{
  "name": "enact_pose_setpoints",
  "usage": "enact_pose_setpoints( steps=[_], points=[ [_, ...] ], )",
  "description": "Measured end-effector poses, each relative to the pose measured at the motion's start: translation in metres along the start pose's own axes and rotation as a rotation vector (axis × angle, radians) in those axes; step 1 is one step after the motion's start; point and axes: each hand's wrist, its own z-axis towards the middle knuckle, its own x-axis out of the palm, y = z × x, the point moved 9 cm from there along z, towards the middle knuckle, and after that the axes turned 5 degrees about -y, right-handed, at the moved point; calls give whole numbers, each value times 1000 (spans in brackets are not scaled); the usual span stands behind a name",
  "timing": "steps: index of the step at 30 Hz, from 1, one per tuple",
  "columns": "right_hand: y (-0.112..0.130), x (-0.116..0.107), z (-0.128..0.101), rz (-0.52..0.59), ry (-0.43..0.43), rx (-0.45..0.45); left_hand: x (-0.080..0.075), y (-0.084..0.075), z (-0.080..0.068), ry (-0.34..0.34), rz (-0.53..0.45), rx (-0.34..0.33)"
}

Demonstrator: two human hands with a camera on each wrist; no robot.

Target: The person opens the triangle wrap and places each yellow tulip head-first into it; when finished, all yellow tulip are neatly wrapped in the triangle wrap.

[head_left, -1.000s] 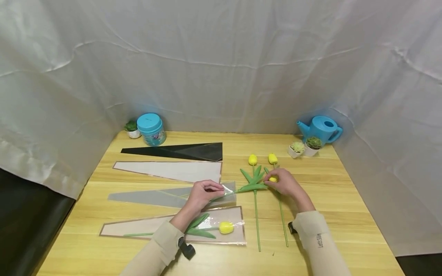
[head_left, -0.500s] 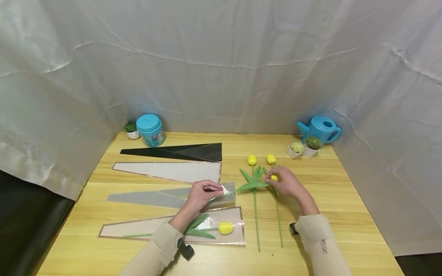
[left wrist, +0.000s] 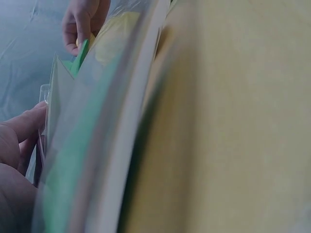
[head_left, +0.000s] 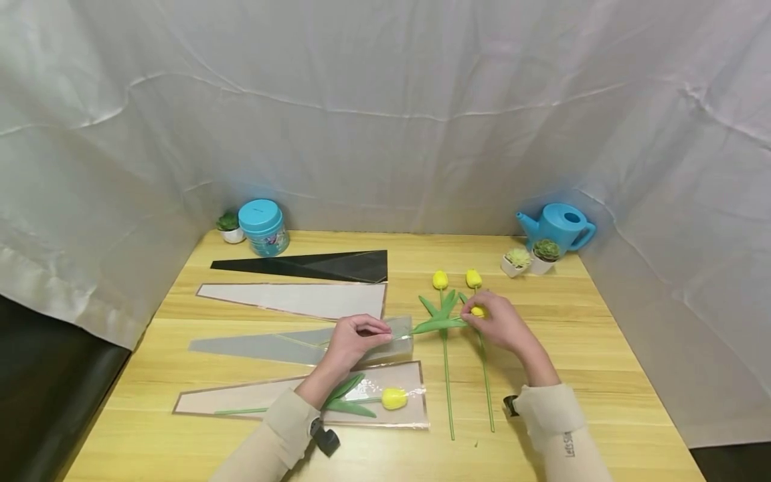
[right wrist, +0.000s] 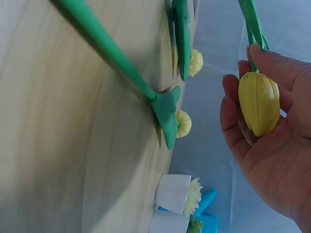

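In the head view my left hand point(head_left: 361, 341) pinches the clear film at the mouth of a grey flower sleeve point(head_left: 253, 345). The left wrist view shows the thumb and fingers point(left wrist: 26, 126) on the film's edge. My right hand point(head_left: 496, 321) holds a yellow artificial tulip point(right wrist: 259, 104), pinching its stem just by the bloom, which lies against the palm. The tulip's green leaves point(head_left: 436, 326) stretch left to the sleeve mouth, with the lower stem inside the sleeve and partly hidden by my left hand. Two more tulips point(head_left: 440, 279) point(head_left: 474, 278) lie beneath and beside it.
A pale sleeve point(head_left: 409, 415) holding a tulip lies in front, under my left forearm. White point(head_left: 301, 298) and black point(head_left: 301, 266) sleeves lie behind. A blue-lidded jar point(head_left: 263, 227), a blue watering can point(head_left: 557, 226) and small potted succulents point(head_left: 515, 262) stand at the back.
The held tulip has shifted slightly, its leaf base now at the sleeve mouth. The rightmost tulip's stem has swung a little left. My left hand keeps its place and pinch.
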Motion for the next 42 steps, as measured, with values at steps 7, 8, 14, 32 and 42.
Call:
enact_pose_setpoints(
  steps=[7, 8, 14, 32, 42],
  points=[
    [8, 7, 0, -10, -14, -11, 2, -5, -1, -4, 17, 6],
    [9, 8, 0, -11, -14, -15, 2, -6, -1, -4, 17, 5],
    [21, 14, 1, -22, -16, -25, 6, -9, 0, 5, 13, 27],
    [46, 41, 4, 9, -6, -48, 9, -15, 1, -1, 11, 39],
    [58, 58, 9, -19, 21, -44, 13, -19, 1, -9, 30, 60]
  ],
)
